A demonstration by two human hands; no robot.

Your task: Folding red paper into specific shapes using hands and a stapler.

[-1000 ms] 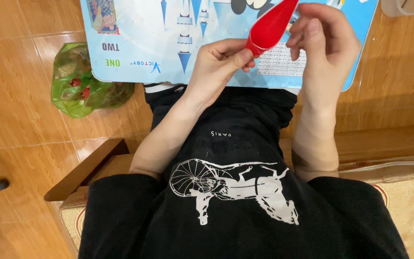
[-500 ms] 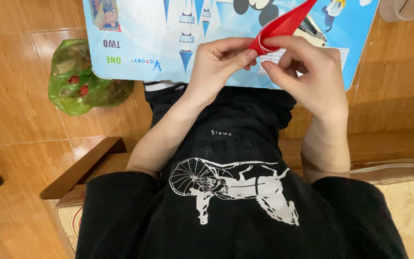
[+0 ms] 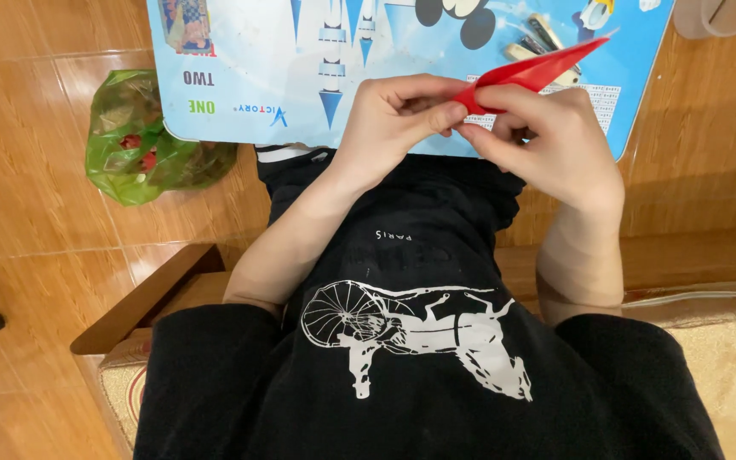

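At far left on the wooden floor [image 3: 36, 213], a crumpled green plastic bag [image 3: 142, 145] with red bits inside, lying just beside the bench edge; next over, light-blue cartoon-printed plastic bench [image 3: 240, 60], low, sitting above the person's lap; left hand [image 3: 393, 115] over the bench's near edge, grip closed, thumb and fingertips pinching the blunt near end of the folded red paper piece [image 3: 530, 72]; paper is a long narrow pointed shape, held in the air above the bench, tip slanting up and to the right; right hand [image 3: 547, 140] just beside the left, grip also closed on the same end from below and the side, fingers curled; a few small stick-like items [image 3: 543, 38] on the bench behind the paper, kind unclear; pale translucent cup [image 3: 717, 15] at far right top, off the bench. Handling judgement: paper looks very light, thin, soft, creases easily, tip fragile; best held at the thick folded end, pinch lightly along creases.
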